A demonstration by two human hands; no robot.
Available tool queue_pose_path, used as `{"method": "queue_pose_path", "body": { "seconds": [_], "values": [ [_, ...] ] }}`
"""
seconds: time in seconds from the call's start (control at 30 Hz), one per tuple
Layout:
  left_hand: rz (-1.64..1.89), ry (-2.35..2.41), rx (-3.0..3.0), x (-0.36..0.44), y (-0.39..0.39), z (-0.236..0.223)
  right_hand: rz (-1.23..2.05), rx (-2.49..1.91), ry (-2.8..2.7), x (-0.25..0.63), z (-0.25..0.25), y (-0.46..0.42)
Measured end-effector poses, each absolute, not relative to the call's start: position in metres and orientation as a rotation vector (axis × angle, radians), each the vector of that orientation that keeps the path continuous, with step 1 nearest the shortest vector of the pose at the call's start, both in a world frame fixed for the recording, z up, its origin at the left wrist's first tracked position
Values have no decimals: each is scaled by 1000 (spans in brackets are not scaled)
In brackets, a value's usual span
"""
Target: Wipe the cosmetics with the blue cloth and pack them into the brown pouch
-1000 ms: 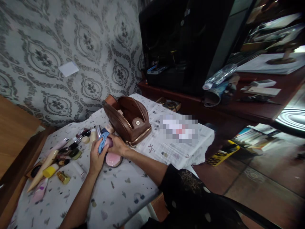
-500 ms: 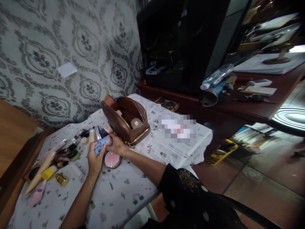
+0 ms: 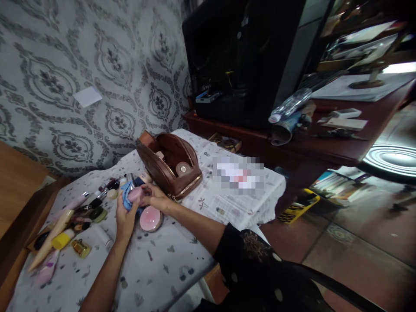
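Both hands meet over the near side of the table, just left of an open brown handbag. In my left hand is a crumpled blue cloth, its fingers closed around it. A small pink rounded item rests against the cloth, and my left thumb presses near it. My right hand has its fingertips closed at the right edge of this pink item. What kind of item it is, I cannot make out. Beneath the hands lies a round pink compact with a shiny top.
Several cosmetics lie to the left, among them a yellow-capped tube, a gold bottle and a white tube. A plastic bottle lies on the dark red desk at the right. The patterned cloth covers the table.
The pink item has turned and come lower, now in front of the blue cloth. My right fingers have shifted to its edge. The whole view has slid slightly.
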State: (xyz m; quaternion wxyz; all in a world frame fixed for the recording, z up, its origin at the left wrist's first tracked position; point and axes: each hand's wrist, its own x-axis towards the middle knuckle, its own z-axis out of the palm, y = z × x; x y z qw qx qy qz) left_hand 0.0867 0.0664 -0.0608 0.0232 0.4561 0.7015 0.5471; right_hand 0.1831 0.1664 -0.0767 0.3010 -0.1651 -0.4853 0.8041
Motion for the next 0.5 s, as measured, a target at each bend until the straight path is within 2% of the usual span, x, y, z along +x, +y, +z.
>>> {"method": "queue_pose_path", "body": {
  "seconds": [0.17, 0.5],
  "values": [
    [1663, 2217, 1333, 87, 64, -58, 2129, -584, -1292, 189, -68, 168],
    [1803, 2264, 1280, 78, 63, -59, 2100, -607, -1432, 200, -54, 167]
  ]
}}
